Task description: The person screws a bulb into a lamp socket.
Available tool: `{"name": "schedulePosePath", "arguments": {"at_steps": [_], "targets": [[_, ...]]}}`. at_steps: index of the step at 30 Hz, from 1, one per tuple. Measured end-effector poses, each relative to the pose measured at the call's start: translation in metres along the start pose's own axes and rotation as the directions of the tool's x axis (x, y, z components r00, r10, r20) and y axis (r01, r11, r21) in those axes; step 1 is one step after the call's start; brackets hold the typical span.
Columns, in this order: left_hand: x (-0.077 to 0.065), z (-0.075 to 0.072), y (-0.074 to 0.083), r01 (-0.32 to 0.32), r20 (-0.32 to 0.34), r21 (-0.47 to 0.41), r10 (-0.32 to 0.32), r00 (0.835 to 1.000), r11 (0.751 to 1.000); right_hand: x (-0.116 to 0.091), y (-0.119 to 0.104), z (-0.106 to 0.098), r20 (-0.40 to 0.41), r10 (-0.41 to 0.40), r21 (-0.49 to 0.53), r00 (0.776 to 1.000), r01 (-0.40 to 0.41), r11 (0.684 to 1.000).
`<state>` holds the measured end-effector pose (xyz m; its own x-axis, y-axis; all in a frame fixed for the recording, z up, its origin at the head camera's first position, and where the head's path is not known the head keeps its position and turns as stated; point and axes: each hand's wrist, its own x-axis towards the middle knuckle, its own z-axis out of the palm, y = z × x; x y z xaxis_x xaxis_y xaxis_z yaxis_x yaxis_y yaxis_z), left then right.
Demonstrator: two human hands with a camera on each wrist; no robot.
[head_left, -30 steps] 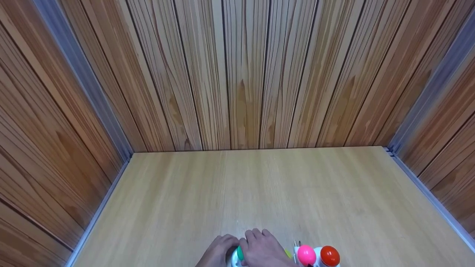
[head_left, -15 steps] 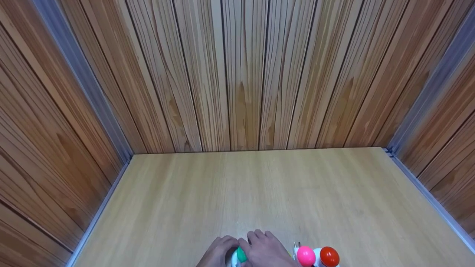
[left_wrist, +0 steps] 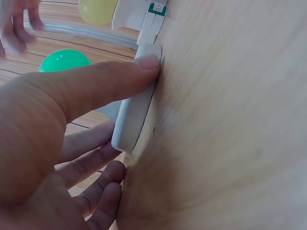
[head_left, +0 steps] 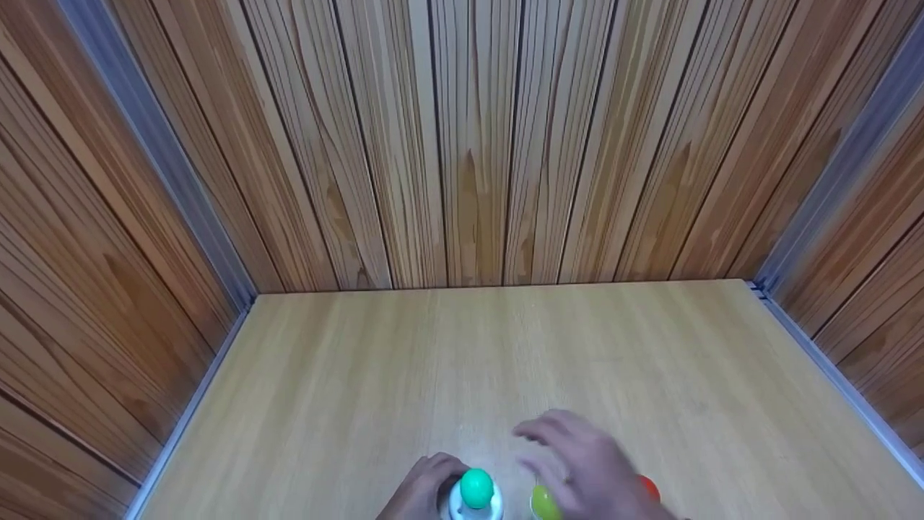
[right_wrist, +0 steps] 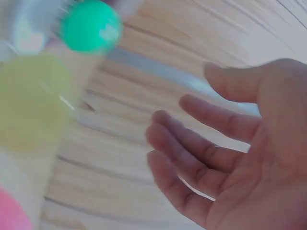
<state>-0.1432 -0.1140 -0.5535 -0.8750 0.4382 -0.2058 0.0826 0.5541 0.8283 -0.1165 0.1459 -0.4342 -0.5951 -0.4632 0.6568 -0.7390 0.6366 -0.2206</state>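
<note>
My left hand point(head_left: 426, 484) grips the rim of a white base point(left_wrist: 134, 115), thumb on the side nearest the table and fingers on the other. A round green bulb point(head_left: 476, 488) sits on that white base, seen from above in the head view. To its right hovers my right hand point(head_left: 588, 462), blurred, its fingers loosely spread and holding nothing. In the right wrist view, the palm and fingers of that hand are away from the green bulb and a yellow-green bulb point(right_wrist: 33, 103).
The yellow-green bulb point(head_left: 545, 503) stands beside the right hand, which partly covers a red bulb point(head_left: 650, 487). A pink bulb point(right_wrist: 12, 213) shows at the right wrist view's corner. A white holder with a green-edged switch point(left_wrist: 157, 8) lies beyond. Wood-panelled walls point(head_left: 469, 144) enclose the table point(head_left: 462, 361).
My right hand has let go of the green bulb and moved right and up, now covering the pink bulb and part of the red one. The left hand stays at the white base.
</note>
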Motion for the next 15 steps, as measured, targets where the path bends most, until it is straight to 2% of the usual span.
{"name": "schedulePosePath", "arguments": {"at_steps": [1, 3, 4, 5, 7, 10, 13, 15], "targets": [[0.000, 0.000, 0.001, 0.010, 0.006, -0.008, -0.010, 1.000, 1.000, -0.002, 0.002, -0.011, -0.049, 0.043, 0.027, 0.998, -0.041, 0.999], [0.000, -0.001, 0.003, 0.035, 0.019, -0.022, -0.035, 0.999, 0.999, -0.008, 0.007, -0.035, -0.077, 0.207, 0.060, 0.975, -0.203, 0.977], [-0.001, 0.000, 0.004, 0.044, 0.024, -0.024, -0.044, 0.999, 0.999, -0.012, 0.011, -0.046, -0.072, 0.298, 0.059, 0.952, -0.295, 0.954], [-0.001, 0.000, 0.004, 0.049, 0.023, -0.020, -0.048, 0.999, 0.999, -0.017, 0.016, -0.056, -0.050, 0.396, 0.046, 0.917, -0.393, 0.918], [-0.001, 0.000, 0.006, 0.056, 0.021, -0.013, -0.056, 0.998, 0.998, -0.030, 0.030, -0.074, 0.039, 0.579, -0.024, 0.815, -0.578, 0.816], [-0.001, 0.001, 0.008, 0.054, 0.015, -0.003, -0.054, 0.998, 0.999, -0.052, 0.064, -0.086, 0.211, 0.745, -0.137, 0.632, -0.736, 0.663], [-0.002, 0.001, 0.010, 0.075, 0.016, 0.011, -0.076, 0.997, 0.997, -0.075, 0.095, -0.081, 0.405, 0.811, -0.213, 0.421, -0.820, 0.532], [-0.002, 0.002, 0.012, 0.094, 0.023, 0.019, -0.094, 0.995, 0.995, -0.089, 0.109, -0.072, 0.529, 0.801, -0.215, 0.282, -0.868, 0.448]]}}
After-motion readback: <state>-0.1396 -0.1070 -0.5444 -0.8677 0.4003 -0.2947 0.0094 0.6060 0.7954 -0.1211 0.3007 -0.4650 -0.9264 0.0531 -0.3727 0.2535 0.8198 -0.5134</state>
